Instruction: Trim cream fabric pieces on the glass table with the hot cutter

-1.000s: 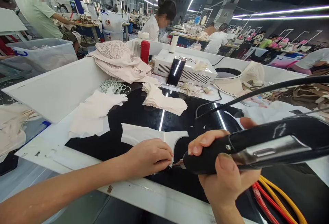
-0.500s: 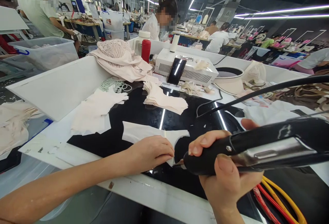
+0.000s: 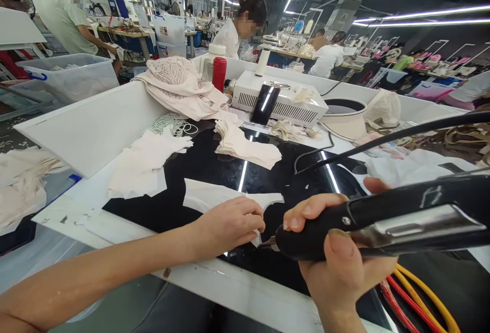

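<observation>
My left hand (image 3: 235, 223) is closed, thumb and fingers pinching the near edge of a cream fabric piece (image 3: 209, 195) on the glossy black board (image 3: 172, 180). Its fingers cover part of that edge. My right hand (image 3: 337, 261) wraps around a thick black corded hand tool (image 3: 413, 210) with a metal side lever; it looks like an ultrasonic welding gun. The tool's narrow metal tip (image 3: 271, 242) points left, right beside the pinched corner; whether it touches the cloth I cannot tell. Farther back lie a stack of cut cream pieces (image 3: 247, 147) and another pile (image 3: 140, 162) at left.
A white vented box (image 3: 279, 98) with a phone (image 3: 265, 104) leaning on it stands behind the board. Near it are a red bottle (image 3: 219, 74) and heaped lace fabric (image 3: 179, 85). A black cable (image 3: 398, 134) crosses at right. Other people sit at sewing tables beyond.
The view has shifted slightly, so everything sits a little to the right. My left fingers have curled a bit over the fabric corner; the tool stays beside it.
</observation>
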`<action>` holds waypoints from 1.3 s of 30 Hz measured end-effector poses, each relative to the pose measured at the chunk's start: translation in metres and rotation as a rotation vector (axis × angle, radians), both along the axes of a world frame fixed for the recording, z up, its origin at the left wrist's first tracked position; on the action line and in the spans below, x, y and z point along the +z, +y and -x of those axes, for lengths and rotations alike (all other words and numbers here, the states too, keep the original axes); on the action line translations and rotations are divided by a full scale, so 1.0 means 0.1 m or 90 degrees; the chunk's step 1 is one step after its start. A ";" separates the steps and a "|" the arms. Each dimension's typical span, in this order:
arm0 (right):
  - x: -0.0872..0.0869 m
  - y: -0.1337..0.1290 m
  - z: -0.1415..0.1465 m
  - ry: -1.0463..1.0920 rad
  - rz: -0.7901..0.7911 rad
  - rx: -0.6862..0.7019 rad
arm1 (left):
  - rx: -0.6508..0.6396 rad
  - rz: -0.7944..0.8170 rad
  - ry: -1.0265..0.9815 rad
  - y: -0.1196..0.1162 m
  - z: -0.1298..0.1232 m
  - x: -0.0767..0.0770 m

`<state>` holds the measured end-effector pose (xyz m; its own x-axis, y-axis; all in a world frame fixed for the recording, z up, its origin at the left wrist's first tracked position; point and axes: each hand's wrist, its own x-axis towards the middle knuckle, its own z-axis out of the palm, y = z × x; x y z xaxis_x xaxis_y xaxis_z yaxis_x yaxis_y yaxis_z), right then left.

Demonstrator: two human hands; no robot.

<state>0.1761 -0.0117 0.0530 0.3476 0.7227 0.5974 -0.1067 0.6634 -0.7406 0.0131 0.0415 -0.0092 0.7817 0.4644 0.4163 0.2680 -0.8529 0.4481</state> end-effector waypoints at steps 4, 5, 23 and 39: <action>0.01 0.01 0.01 0.001 0.001 -0.010 | -0.043 -0.066 0.021 0.01 -0.01 -0.04; 0.01 0.01 0.01 0.003 0.003 -0.012 | -0.054 -0.078 0.028 0.01 -0.01 -0.05; 0.05 0.01 0.04 0.019 0.004 -0.004 | -0.094 -0.116 0.033 0.07 0.13 -0.02; 0.06 0.01 0.04 0.030 0.005 -0.014 | -0.136 -0.168 0.026 0.12 0.19 -0.01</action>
